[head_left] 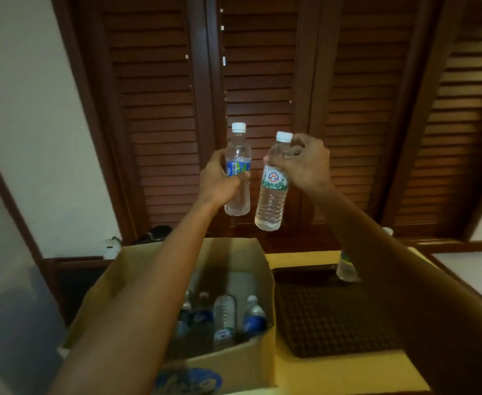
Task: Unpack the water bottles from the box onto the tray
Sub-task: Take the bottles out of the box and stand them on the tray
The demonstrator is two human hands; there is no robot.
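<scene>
Two bottles aloft, blue-label bottle (237,169) in left grip (220,181), white-label bottle (272,183) in right grip (305,163) (both clenched).

Bench (345,374), yellow top, set before dark louvred doors. Directly on it: open cardboard box (234,363) at left, blue print on near wall, bottles standing inside; dark gridded tray (325,317) just beside box at right, bearing one clear bottle (346,269) at far edge, partly hidden by forearm.

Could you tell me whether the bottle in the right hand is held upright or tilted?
Tilted slightly: the bottle in the right hand leans with its white cap further right than its base.
</scene>
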